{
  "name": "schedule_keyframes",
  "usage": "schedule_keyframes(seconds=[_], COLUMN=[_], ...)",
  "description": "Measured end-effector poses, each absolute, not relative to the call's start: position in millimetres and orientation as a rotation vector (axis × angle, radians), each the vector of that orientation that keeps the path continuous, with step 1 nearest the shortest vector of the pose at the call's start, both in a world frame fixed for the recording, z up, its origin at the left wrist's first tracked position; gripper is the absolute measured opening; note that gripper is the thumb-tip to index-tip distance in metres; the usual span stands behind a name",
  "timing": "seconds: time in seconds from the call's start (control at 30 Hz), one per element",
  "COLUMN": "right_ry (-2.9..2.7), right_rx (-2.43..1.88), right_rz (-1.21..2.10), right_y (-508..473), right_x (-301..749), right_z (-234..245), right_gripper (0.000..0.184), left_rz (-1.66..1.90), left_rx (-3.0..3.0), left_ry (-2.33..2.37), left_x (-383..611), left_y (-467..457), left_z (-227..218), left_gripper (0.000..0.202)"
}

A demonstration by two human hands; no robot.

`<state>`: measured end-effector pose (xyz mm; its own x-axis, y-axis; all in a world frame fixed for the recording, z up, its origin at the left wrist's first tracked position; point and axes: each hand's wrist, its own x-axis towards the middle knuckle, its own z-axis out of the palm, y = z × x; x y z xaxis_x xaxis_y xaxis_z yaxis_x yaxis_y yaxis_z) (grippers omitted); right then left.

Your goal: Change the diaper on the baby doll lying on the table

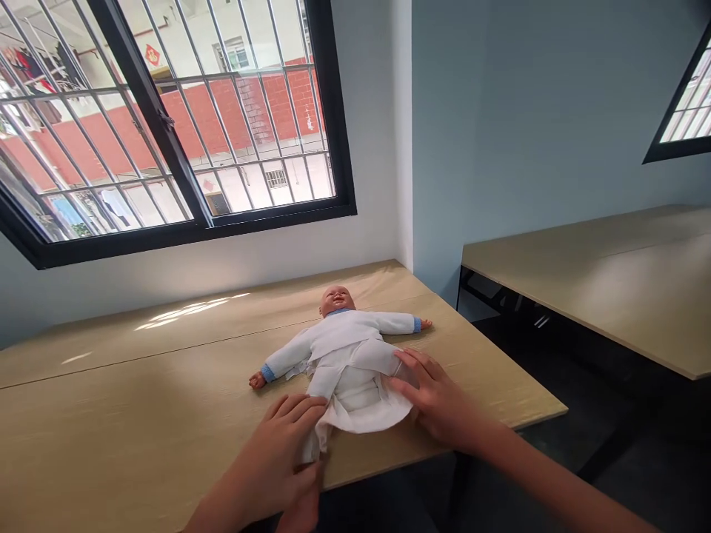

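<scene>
A baby doll (338, 299) lies on its back on the wooden table, head away from me and arms spread. It wears a white top (349, 329) with blue cuffs and white trousers (330, 374). White cloth (366, 414) is spread between its legs. My left hand (281, 444) is wrapped over the doll's leg on the left, near the table's front edge. A skin-toned part shows under that wrist; I cannot tell if it is the doll's foot. My right hand (441, 403) curls round the doll's other leg, its fingertips and thumb pressing on the white fabric.
The wooden table (167, 414) stands against the wall below a barred window (222, 148). Its right corner and front edge lie close to my right forearm. A second table (611, 274) stands to the right, across a dark gap.
</scene>
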<state>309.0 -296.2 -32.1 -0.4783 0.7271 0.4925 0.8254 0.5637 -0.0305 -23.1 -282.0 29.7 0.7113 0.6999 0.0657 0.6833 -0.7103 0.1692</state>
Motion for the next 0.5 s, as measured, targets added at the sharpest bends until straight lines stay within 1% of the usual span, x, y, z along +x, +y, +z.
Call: schedule_keyframes(seconds=[0.1,0.13,0.2,0.3,0.4,0.5], right_ry=[-2.279,-2.266,-2.273,-2.327,-2.330,-2.294], right_rx=[-1.204,-1.182,-1.118,-0.992,-0.911,-0.918], right_rz=[-0.341,-0.353,-0.353,-0.261,-0.105,0.095], right_y=[-286.1,-281.4,-272.1,-262.2,-258.0,-254.6], right_x=[298.7,295.3,290.1,287.2,287.0,283.8], right_z=[-39.0,-39.8,-37.9,-26.6,-11.7,-0.1], right_gripper=[0.029,0.023,0.020,0.022,0.025,0.021], left_rz=[0.309,0.339,0.379,0.470,0.651,0.833], left_rx=[2.751,2.764,2.799,2.750,2.568,2.407], left_ry=[1.247,1.247,1.172,0.944,0.828,0.821], left_x=[-2.3,3.5,11.1,11.5,5.3,2.6], left_y=[-277.0,-273.3,-264.6,-252.1,-241.4,-230.2], left_z=[26.2,24.6,22.5,22.7,22.0,18.2], left_gripper=[0.060,0.058,0.051,0.040,0.034,0.028])
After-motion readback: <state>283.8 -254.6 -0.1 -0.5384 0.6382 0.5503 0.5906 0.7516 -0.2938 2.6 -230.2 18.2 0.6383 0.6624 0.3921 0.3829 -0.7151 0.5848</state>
